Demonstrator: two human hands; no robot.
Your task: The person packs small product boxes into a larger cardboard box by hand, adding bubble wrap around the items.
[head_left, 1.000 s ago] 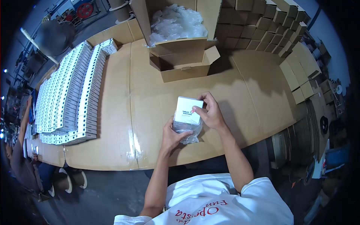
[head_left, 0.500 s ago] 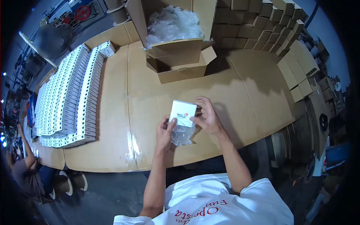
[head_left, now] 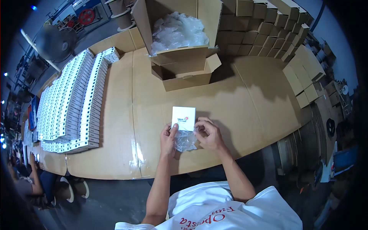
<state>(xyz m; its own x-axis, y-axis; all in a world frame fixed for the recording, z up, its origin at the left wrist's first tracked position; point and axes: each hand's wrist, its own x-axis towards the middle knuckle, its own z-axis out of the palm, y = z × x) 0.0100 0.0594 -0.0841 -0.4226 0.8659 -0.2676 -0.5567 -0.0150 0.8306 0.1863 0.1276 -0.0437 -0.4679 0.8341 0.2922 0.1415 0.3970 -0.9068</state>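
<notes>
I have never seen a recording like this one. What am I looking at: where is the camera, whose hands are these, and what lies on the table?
The picture comes from a camera worn on a person's head; it looks forward and down, and its wide lens bends the edges. No machine is at work: the left hand and right hand are that person's own bare hands. Together they pinch a clear plastic bag, and a small white box with a printed logo sticks out of its top. The table is covered with brown cardboard. On its left lie long rows of white boxes. At the back stand an open carton full of plastic bags, a smaller open carton before it, and stacked brown boxes. At the lower left edge is another person.
</notes>
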